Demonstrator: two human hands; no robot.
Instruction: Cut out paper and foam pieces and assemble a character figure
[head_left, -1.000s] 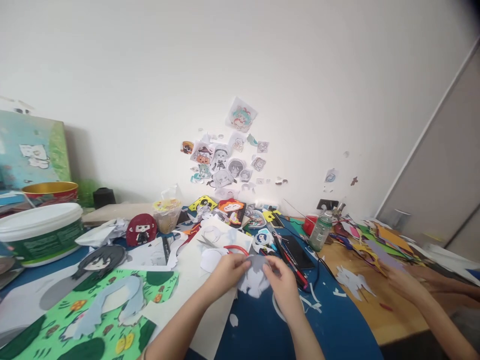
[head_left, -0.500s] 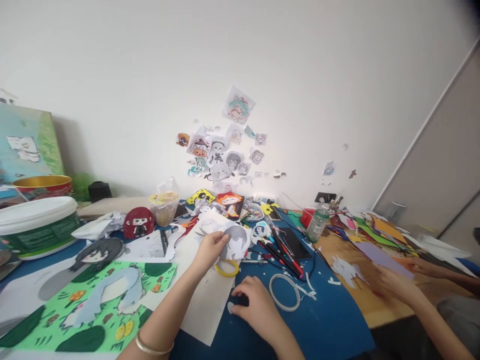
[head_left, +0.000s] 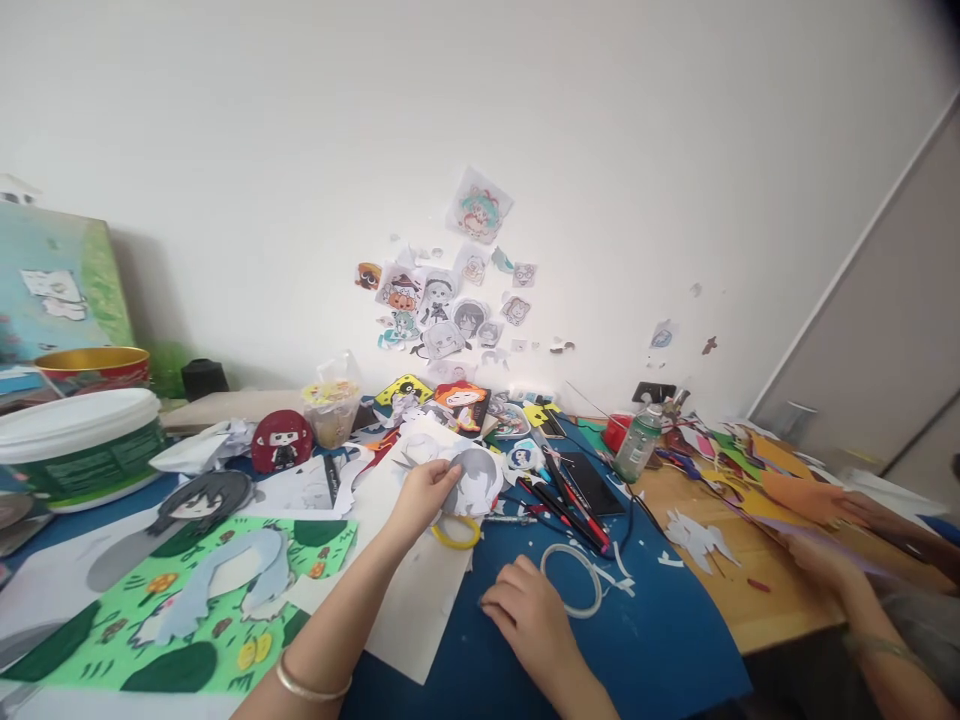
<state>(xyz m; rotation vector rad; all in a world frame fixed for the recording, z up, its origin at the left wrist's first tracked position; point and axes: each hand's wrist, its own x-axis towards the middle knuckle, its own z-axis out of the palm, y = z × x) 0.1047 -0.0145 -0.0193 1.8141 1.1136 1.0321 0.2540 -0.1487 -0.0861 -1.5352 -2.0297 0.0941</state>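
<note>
My left hand (head_left: 426, 497) pinches the left edge of a round grey-and-white paper cutout (head_left: 478, 482), held above a white sheet (head_left: 397, 610). Yellow-handled scissors (head_left: 455, 532) lie just below it, partly covered by my hand and the cutout. On the blue mat (head_left: 637, 640), my right hand (head_left: 525, 610) has its fingers curled together; whether something small is between them cannot be made out. Close to the right hand's upper right is a clear roll of tape (head_left: 571, 580). Left of my forearm lies a green painted sheet (head_left: 225, 610) with a pale blue hair shape.
Markers (head_left: 574, 505) and paper scraps lie behind the tape. A white-rimmed tub (head_left: 82, 440) stands at the left. A glass bottle (head_left: 639, 445) stands at the back right. Another person's hands (head_left: 821, 560) handle coloured paper at the right. Paper drawings (head_left: 470, 318) hang on the wall.
My right hand has moved slightly right, and the small pale piece at its fingertips no longer shows. The other person's hands and purple paper have shifted to the right; a small red piece shows there.
</note>
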